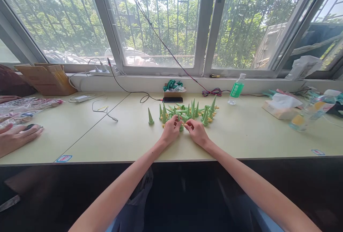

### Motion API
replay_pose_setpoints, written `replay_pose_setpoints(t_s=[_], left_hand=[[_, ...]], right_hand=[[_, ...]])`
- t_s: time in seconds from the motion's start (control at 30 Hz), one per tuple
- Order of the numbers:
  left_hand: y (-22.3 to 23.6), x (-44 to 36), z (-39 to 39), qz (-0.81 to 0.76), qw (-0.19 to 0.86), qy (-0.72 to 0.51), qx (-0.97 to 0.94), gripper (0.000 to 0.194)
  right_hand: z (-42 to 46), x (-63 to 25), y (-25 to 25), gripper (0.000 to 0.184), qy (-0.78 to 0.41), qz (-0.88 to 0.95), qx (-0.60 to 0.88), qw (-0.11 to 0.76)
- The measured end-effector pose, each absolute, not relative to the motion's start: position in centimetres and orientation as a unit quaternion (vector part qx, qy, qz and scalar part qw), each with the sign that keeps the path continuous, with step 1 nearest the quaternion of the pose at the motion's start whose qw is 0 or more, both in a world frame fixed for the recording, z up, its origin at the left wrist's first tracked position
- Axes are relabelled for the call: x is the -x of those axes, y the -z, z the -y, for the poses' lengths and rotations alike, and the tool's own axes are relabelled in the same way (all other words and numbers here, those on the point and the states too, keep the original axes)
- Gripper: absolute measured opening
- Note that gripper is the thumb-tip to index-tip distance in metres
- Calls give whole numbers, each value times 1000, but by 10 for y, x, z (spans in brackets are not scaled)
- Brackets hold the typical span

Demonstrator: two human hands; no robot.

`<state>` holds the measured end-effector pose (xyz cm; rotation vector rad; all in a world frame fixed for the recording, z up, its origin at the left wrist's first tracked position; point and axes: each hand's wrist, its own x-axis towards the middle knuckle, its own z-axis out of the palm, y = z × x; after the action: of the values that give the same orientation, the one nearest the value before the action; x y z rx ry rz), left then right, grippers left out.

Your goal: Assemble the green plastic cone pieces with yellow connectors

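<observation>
A heap of green cone-shaped plastic spikes with small yellow parts lies on the pale green table, some upright, some on their sides. One green cone stands alone to the left of the heap. My left hand is closed around a green cone at the heap's near edge. My right hand is right beside it, its fingers pinched on a small yellow piece that meets the cone. The two hands almost touch.
A black phone and a bag of green parts lie behind the heap. A green-labelled bottle stands to the right, near tissues. Another person's hand rests at the left. Cables cross the table.
</observation>
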<state>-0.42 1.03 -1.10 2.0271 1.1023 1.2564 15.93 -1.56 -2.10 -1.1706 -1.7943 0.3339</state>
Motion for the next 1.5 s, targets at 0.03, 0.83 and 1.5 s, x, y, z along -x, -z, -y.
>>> replay_pose_setpoints(t_s=[0.03, 0.83, 1.5], left_hand=[[11, 4, -10, -406, 254, -461, -747, 18], [10, 4, -12, -406, 283, -469, -731, 14], [8, 3, -9, -385, 285, -467, -744, 14]], right_hand=[[16, -159, 21, 19, -135, 732, 480, 464], [15, -159, 21, 11, -138, 738, 453, 481], [13, -160, 24, 34, -155, 730, 494, 446]])
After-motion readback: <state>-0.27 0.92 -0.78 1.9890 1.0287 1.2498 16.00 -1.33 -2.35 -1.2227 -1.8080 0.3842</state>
